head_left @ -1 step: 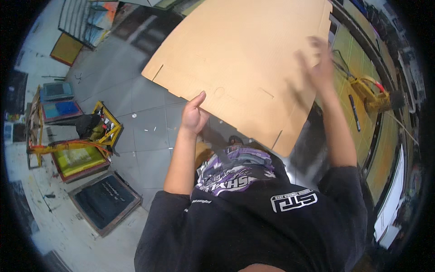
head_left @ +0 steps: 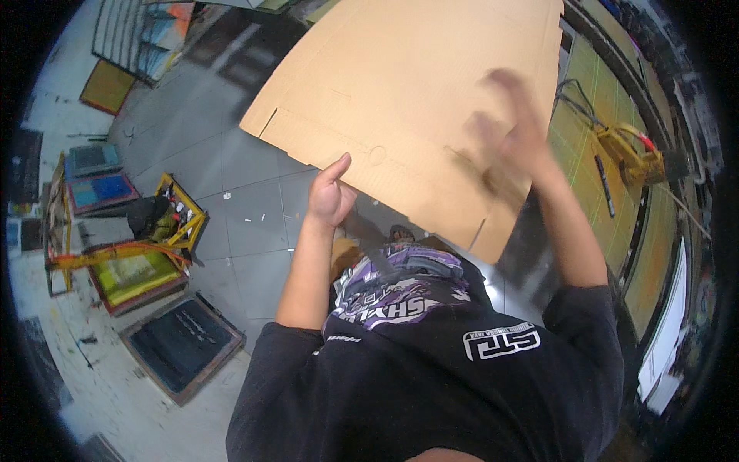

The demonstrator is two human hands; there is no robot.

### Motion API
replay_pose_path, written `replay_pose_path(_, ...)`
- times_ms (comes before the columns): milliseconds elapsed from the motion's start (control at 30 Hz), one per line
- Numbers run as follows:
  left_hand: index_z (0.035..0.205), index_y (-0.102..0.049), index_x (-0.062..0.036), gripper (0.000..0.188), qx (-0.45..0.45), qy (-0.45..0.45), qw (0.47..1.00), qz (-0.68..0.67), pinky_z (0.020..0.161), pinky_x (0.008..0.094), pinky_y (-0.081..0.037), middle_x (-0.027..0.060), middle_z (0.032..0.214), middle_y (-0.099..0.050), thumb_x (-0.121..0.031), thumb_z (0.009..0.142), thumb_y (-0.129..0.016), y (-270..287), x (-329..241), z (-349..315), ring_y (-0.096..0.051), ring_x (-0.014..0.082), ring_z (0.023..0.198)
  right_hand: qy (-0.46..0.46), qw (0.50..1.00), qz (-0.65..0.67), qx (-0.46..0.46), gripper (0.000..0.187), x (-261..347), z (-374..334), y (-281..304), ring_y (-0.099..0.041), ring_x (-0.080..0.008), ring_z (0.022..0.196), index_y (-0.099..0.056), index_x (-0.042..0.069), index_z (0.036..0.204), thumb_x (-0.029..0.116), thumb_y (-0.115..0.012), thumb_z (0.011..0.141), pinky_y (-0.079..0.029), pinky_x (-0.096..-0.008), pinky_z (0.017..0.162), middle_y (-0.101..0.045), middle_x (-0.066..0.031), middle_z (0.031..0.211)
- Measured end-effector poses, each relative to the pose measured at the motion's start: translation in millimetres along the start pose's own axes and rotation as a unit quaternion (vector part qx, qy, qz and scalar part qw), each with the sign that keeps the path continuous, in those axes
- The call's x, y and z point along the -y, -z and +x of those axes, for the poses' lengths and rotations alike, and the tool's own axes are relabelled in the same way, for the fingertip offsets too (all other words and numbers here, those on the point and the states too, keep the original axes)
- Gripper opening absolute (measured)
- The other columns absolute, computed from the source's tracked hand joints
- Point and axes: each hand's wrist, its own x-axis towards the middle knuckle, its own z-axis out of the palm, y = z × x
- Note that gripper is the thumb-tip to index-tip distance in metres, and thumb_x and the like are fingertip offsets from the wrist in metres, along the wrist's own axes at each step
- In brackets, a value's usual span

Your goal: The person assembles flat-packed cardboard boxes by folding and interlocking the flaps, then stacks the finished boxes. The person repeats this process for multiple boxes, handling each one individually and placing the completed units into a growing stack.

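A big tan cardboard sheet (head_left: 400,85) with notched edges and short slits fills the upper middle, reaching past the top of the view. At its near left edge my left hand (head_left: 332,196) grips it, thumb on top and the fingers hidden beneath. My right hand (head_left: 519,127) is over the sheet's right part, blurred by motion, its fingers spread and nothing between them. A shadow of that hand lies on the cardboard, and I cannot tell whether it touches the surface.
To the right, a long yellowish-green table (head_left: 596,100) carries a yellow metal device (head_left: 639,158) and a dark marker pen (head_left: 604,185). White papers (head_left: 666,331) hang at its near end. Leftward, several framed screens (head_left: 181,343) lean near a yellow-framed bin (head_left: 188,212) on grey floor tiles.
My right hand has moved left, farther in over the cardboard. My left hand keeps its hold, and the sheet stays nearly in place.
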Motion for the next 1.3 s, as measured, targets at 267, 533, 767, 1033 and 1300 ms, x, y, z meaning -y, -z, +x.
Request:
replay_pose_path(267,0.123,-0.035,0.0047,0.043,0.094,0.136,0.985,0.039,0.095,0.0429,-0.032,0.0168,0.123,-0.044,-0.021,0.088,-0.036,29,-37,4,-0.042,0.0283,0.113,0.058,0.995,-0.039,-0.065,0.06,103,-21,-66,-0.028,-0.0387,0.121,-0.048,0.007,0.109,0.049,-0.061,0.068,-0.023,-0.0505,0.097,-0.026,-0.0203,0.133)
replay_pose_path(533,0.109,-0.048,0.005,0.044,0.208,0.178,0.962,-0.009,0.088,0.0428,-0.037,0.0135,0.11,-0.053,-0.002,0.066,-0.041,84,-26,11,-0.048,0.0274,0.105,0.043,0.965,-0.148,-0.213,0.049,135,-32,-46,-0.036,-0.0366,0.116,-0.057,0.006,0.097,0.049,-0.056,0.072,-0.03,-0.0421,0.094,-0.034,-0.0236,0.126)
replay_pose_path(767,0.105,-0.053,0.0031,0.033,0.156,0.317,0.929,0.111,0.088,0.041,-0.038,0.0144,0.11,-0.054,-0.005,0.074,-0.045,70,11,10,-0.051,0.0254,0.099,-0.214,0.93,-0.148,-0.259,0.024,111,-105,-38,-0.045,-0.0309,0.108,-0.056,0.002,0.096,0.017,-0.056,0.077,-0.035,-0.0366,0.091,-0.048,-0.0171,0.115)
replay_pose_path(1033,0.127,-0.036,-0.0048,0.072,0.284,0.29,0.883,-0.237,0.094,0.0529,-0.029,0.0147,0.125,-0.043,-0.02,0.058,-0.051,33,8,29,-0.037,0.0338,0.117,-0.137,0.972,-0.15,-0.119,0.042,104,-35,-60,-0.041,-0.0351,0.11,-0.051,0.004,0.106,0.028,-0.063,0.073,-0.036,-0.0388,0.089,-0.04,-0.0211,0.119)
replay_pose_path(1300,0.128,-0.034,-0.0067,0.052,0.238,0.25,0.928,0.141,0.096,0.0443,-0.033,0.0105,0.127,-0.042,-0.021,0.08,-0.044,92,-10,50,-0.044,0.0312,0.112,0.076,0.95,-0.081,-0.293,0.047,110,49,-96,-0.043,-0.0346,0.102,-0.048,0.004,0.107,0.029,-0.065,0.071,-0.036,-0.0402,0.087,-0.041,-0.0199,0.112)
